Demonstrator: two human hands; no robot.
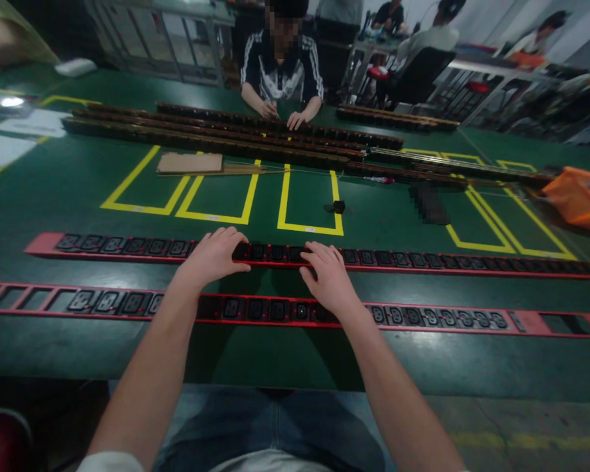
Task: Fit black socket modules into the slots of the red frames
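Note:
A long red power strip [278,252] fitted with a row of black sockets lies across the green table. My left hand [216,257] grips it left of the middle, thumb on the near edge and fingers over the far side. My right hand [326,272] holds the same strip a little to the right, its fingers bent over the top. A second red strip [528,321] runs parallel, nearer to me and beneath my forearms. It has black sockets along most of its length and open cut-outs at its left end and near its right end.
Dark long rails [216,141] lie in a bundle across the table's far half. Before them are a cardboard piece [191,163], yellow tape outlines [311,229] and a small black part [339,206]. An orange bag [577,196] sits at right. Another person [282,72] works opposite.

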